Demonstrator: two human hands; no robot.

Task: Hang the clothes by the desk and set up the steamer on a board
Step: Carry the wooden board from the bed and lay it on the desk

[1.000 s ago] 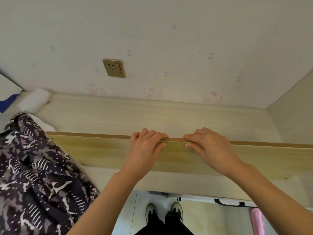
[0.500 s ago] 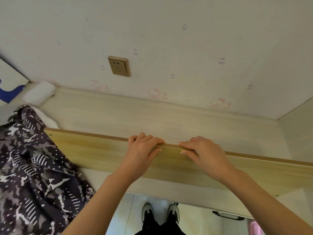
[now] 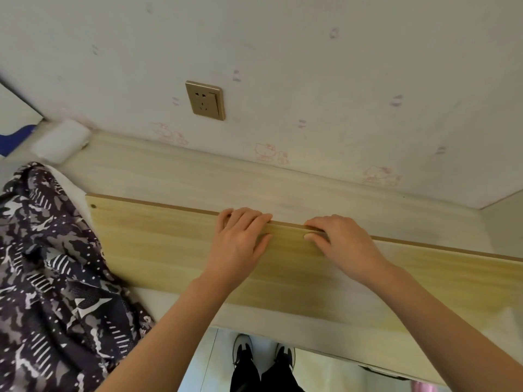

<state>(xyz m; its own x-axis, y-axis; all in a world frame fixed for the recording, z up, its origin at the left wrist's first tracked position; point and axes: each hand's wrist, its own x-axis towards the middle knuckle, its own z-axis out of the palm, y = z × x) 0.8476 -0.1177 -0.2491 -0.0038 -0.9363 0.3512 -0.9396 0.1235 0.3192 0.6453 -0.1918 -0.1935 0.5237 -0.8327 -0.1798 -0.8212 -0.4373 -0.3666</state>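
Observation:
A long light wooden board (image 3: 158,244) lies across the pale desk (image 3: 226,182), its far edge raised toward the wall. My left hand (image 3: 237,244) grips that far edge near the middle, fingers hooked over it and thumb on the near face. My right hand (image 3: 345,244) grips the same edge just to the right, fingers curled over it. A dark patterned garment (image 3: 53,278) is heaped on the desk's left end, touching the board's left corner. No steamer is in view.
A gold wall socket (image 3: 205,100) sits on the wall above the desk. A white roll-like object (image 3: 60,140) lies in the back left corner beside a blue and white item (image 3: 14,137). My shoes (image 3: 263,352) stand on the floor below the desk's front edge.
The view has shifted so the board, socket and hands sit further right and lower. Both hands keep the same grip on the board's far edge.

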